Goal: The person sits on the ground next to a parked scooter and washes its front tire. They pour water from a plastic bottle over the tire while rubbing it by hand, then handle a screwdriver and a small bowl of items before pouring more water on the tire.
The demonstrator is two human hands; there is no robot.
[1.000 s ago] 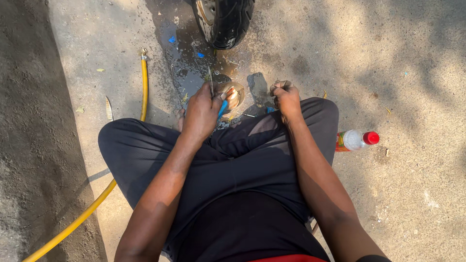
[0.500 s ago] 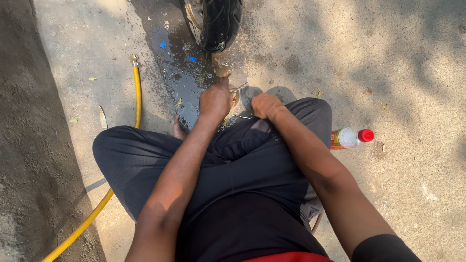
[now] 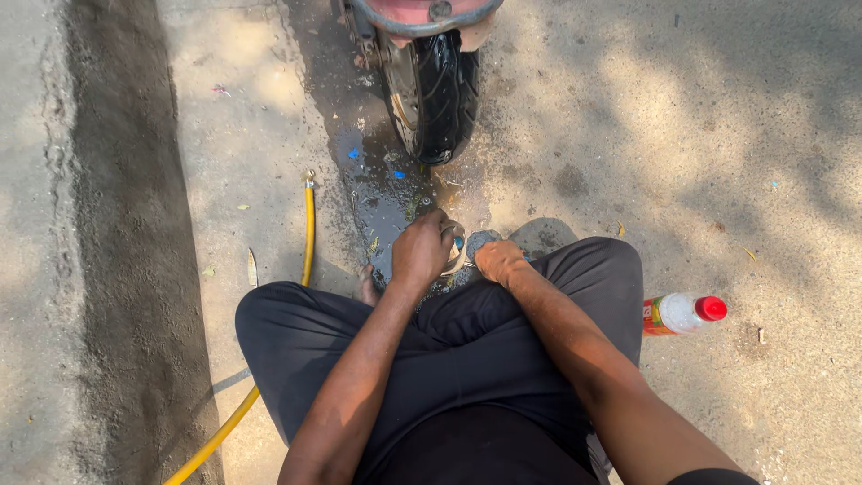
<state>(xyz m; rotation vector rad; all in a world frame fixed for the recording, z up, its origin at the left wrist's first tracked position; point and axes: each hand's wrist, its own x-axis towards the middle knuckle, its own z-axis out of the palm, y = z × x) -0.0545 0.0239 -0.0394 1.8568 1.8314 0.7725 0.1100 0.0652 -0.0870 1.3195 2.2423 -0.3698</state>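
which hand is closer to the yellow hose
Left. The left hand is nearer to the yellow hose, with bare ground between; the right hand is farther, beyond the left.

The person sits on the ground with knees spread. The left hand and the right hand rest close together just ahead of the knees, the left hand's fingers curled on a small ring-shaped part that lies between the two hands. Straight ahead of the hands stands a wheel, with a wet patch on the ground between wheel and hands. A hose runs along the ground to the left of the left knee. A bottle lies on its side just right of the right knee.
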